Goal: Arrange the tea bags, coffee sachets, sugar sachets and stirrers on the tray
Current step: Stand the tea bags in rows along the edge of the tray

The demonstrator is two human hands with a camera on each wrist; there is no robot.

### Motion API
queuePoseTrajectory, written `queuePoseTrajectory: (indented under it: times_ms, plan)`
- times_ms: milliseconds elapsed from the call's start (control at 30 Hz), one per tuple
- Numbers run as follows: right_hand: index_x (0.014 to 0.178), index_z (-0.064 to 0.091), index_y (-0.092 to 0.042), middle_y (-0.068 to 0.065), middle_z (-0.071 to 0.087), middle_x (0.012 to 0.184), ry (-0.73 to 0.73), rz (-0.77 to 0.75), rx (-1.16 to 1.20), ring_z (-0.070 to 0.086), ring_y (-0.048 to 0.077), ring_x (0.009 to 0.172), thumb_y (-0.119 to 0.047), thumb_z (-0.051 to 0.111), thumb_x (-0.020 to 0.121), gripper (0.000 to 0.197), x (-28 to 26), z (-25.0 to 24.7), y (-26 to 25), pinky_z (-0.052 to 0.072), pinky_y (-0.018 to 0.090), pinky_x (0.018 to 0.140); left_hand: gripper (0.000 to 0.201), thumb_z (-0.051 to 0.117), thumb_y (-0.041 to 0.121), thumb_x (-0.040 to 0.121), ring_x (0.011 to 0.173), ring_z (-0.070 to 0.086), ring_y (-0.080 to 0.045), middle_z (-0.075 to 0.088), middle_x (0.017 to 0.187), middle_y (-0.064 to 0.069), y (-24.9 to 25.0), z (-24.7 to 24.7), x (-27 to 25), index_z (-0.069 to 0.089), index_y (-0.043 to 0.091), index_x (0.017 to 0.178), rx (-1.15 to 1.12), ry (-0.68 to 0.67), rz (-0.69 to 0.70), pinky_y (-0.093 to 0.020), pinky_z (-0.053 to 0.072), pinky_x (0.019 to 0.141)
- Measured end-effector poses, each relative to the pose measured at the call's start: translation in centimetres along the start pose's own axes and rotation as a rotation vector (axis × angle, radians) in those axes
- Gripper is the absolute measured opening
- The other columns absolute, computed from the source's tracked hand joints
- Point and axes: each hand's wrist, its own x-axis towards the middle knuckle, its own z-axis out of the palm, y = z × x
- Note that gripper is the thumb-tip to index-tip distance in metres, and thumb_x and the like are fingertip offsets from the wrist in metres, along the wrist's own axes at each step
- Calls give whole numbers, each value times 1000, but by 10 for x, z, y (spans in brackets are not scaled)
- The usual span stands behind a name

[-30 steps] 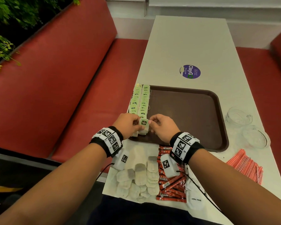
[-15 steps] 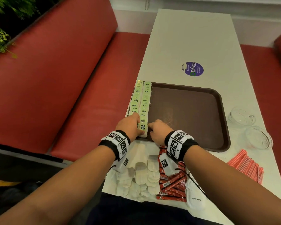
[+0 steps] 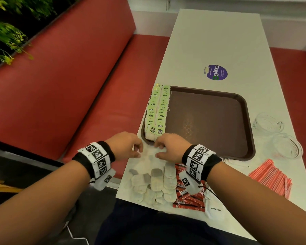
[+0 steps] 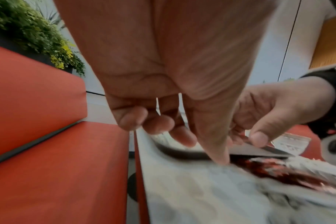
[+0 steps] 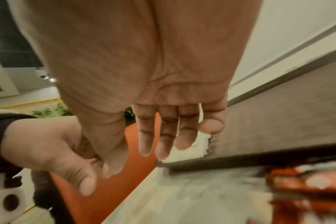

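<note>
Two empty, loosely curled hands, left hand [image 3: 126, 145] and right hand [image 3: 171, 146], hover mid-frame above loose tea bags [image 3: 155, 183], likely choosing the next for the tray [image 3: 210, 121] rows.

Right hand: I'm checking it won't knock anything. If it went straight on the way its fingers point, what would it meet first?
Probably the near end of the tea bags on the tray; the right hand holds nothing, and depth is unclear.

My bare forearms; each wrist carries a black band [image 3: 201, 161] with white square-code tags, a tagged white camera pod [image 3: 188, 183] beneath
</note>
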Motion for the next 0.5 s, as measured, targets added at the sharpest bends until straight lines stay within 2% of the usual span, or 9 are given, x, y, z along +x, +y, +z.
queuePoseTrajectory:
  times_ms: [133,233,367,433,500]
  plan:
    - [116,67,-20,-5,66,106,-131,-115,-49,60,16,95,-44,72,87,39,-1,15,-25,51,34,85,36,83,49,69,82,58,-7,60,90,15,-8,22,-24,65,33,96,11,-98,-86,-27,51,76]
    - [120,65,-19,-3,67,109,-212,-163,-136,62,19,98,-48,74,83,47,6,28,-44,51,33,84,44,83,45,69,85,54,-9,56,97,13,-10,39,-33,62,32,105,18,-112,-88,-27,48,76]
    - [124,59,-23,-3,68,106,-232,-199,-310,63,23,98,-50,81,74,61,14,45,-63,51,41,87,34,72,46,81,87,57,-17,58,100,3,-11,53,-35,65,20,101,56,-82,-60,-37,51,79]
    - [128,52,-20,-1,68,110,-222,-190,-356,62,26,102,-44,83,74,67,16,51,-68,48,45,92,30,69,42,85,90,58,-20,59,102,0,-10,53,-35,66,16,99,63,-66,-77,-38,51,80]
    - [130,49,-17,3,67,116,-215,-186,-361,62,27,106,-36,83,77,66,15,52,-71,47,43,92,29,69,39,85,92,59,-21,61,103,-1,-9,53,-36,67,15,100,71,-53,-84,-36,51,81]
